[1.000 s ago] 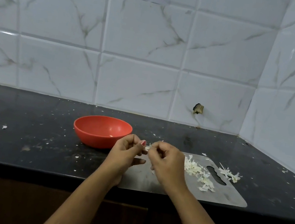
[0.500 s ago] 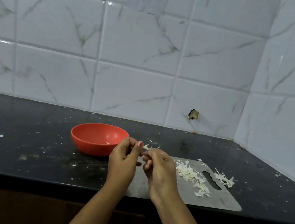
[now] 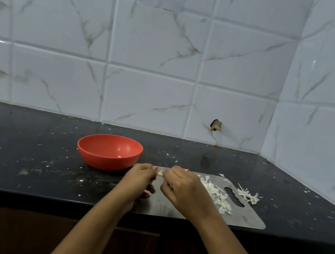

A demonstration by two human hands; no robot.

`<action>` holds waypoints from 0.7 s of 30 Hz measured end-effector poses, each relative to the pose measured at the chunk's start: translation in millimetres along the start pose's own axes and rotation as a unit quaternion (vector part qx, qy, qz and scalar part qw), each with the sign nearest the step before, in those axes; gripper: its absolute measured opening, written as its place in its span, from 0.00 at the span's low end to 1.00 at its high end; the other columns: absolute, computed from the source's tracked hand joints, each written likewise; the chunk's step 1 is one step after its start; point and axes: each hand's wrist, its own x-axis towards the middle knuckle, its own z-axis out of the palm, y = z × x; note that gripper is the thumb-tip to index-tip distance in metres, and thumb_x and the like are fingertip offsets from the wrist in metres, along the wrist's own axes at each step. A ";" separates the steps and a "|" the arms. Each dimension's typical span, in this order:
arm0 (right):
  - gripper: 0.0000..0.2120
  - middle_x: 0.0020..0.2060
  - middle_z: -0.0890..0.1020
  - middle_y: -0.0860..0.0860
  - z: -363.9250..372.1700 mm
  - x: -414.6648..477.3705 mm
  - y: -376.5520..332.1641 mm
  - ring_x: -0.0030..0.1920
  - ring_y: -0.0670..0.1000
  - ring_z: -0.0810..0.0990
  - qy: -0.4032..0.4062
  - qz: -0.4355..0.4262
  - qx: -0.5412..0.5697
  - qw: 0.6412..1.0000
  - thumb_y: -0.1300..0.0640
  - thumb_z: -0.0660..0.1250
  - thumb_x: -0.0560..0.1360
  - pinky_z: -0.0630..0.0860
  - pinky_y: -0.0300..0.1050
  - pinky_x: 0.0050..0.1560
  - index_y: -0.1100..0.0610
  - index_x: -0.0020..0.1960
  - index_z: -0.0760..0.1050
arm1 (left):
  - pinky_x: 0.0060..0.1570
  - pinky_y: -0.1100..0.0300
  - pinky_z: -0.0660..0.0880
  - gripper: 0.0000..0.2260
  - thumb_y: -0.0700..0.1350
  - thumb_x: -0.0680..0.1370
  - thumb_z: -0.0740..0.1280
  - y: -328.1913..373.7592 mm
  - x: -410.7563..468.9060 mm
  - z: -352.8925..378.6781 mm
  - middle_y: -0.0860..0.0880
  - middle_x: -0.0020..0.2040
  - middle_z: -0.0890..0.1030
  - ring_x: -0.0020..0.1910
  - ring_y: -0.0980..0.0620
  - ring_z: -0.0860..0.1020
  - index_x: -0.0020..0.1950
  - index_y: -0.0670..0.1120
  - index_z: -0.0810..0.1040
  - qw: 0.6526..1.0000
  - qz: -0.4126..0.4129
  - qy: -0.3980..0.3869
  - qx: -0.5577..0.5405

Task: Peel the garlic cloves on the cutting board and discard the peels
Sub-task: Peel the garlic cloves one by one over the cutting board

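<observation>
Counter (image 3: 25, 147): one bowl (image 3: 99, 156), one board (image 3: 246, 217); left hand (image 3: 137, 180), right hand (image 3: 187, 190) fingers (image 3: 171, 172) pinching one clove (image 3: 160, 172)

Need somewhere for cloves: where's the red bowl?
Head view, left of centre: the red bowl sits on the black counter, at the left end of the cutting board.

A person's left forearm (image 3: 91, 229) and right forearm (image 3: 228, 245) are bare along the whole length that shows, from the wrist to the frame's lower edge. The right hand (image 3: 185, 188) wears a slim, gold-toned ring (image 3: 187, 170) on one finger. On the left hand (image 3: 139, 179), a nail (image 3: 156, 168) is painted red; the other nails are hidden.
</observation>
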 end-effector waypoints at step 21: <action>0.09 0.44 0.84 0.53 3.1 4.6 -12.1 0.37 0.45 0.81 -0.073 0.410 0.449 0.791 0.59 0.64 0.79 0.78 0.39 0.34 0.58 0.55 0.81 | 0.27 0.69 0.69 0.12 0.51 0.79 0.65 -13.8 3.3 3.2 0.51 0.33 0.82 0.27 0.59 0.78 0.40 0.46 0.81 0.985 0.083 0.142 0.049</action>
